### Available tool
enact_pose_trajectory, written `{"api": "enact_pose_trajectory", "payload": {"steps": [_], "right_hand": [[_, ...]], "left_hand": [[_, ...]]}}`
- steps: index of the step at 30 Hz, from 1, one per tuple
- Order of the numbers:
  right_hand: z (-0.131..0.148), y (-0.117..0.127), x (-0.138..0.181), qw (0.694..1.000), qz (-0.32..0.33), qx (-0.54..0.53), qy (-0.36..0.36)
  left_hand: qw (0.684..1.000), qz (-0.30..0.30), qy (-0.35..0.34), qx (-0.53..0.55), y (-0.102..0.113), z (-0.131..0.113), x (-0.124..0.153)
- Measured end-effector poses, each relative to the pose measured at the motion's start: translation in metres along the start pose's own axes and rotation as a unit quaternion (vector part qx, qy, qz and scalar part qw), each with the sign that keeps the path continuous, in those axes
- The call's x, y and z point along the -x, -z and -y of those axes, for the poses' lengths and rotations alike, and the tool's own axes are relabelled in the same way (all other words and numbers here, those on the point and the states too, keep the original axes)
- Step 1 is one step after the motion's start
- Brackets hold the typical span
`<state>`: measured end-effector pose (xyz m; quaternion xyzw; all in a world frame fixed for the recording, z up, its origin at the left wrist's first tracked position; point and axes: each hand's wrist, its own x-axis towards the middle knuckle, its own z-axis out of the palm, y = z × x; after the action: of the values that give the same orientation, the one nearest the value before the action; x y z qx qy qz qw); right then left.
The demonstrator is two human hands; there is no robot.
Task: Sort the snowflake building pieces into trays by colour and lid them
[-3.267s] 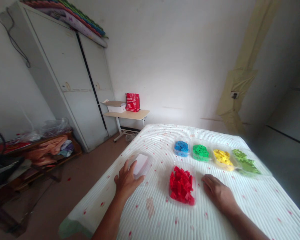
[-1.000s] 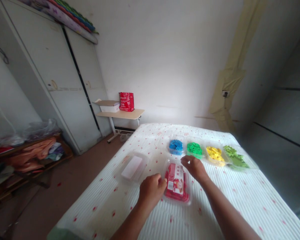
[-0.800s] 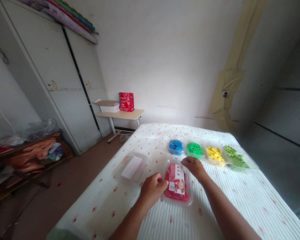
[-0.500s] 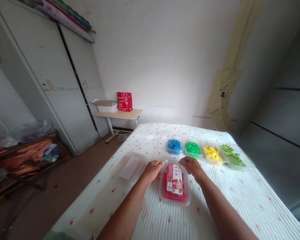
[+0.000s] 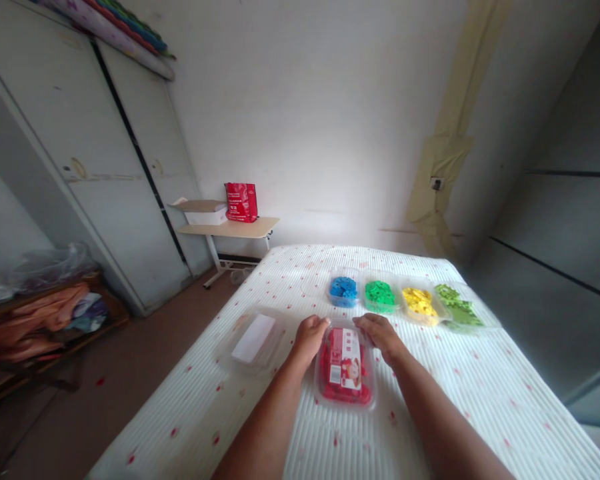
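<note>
A clear plastic container [image 5: 345,365] full of red pieces stands in front of me, its clear cover carrying a red and white label. My left hand [image 5: 311,339] is at its far left corner, fingers curled around the rim and thumb on the edge. At the far right corner, my right hand [image 5: 379,333] grips in the same way. Left of my left hand lies a clear plastic lid or tray [image 5: 229,363] with a white rectangle [image 5: 253,339] on it; which of the two it is, I cannot tell.
Beyond my hands, open clear tubs stand in a row: blue pieces [image 5: 343,290], green pieces [image 5: 380,295], yellow pieces [image 5: 419,303] and light green pieces [image 5: 459,308]. All rest on a ribbed white cloth [image 5: 480,413]. A small table [image 5: 250,228] with a red bag [image 5: 241,202] stands behind.
My left hand has come closer in against the container's corner. The right hand stays at its corner. The whole view has shifted slightly.
</note>
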<state>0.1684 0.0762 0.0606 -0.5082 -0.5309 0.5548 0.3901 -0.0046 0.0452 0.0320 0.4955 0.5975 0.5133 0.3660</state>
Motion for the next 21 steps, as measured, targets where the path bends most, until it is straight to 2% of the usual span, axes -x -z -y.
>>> {"api": "enact_pose_trajectory", "payload": {"steps": [21], "right_hand": [[-0.0086,-0.0027,-0.0033,1.0,-0.006,-0.008,0.009]], "left_hand": [[0.989,-0.002,-0.02,-0.143,0.0055,-0.0033,-0.004]]}}
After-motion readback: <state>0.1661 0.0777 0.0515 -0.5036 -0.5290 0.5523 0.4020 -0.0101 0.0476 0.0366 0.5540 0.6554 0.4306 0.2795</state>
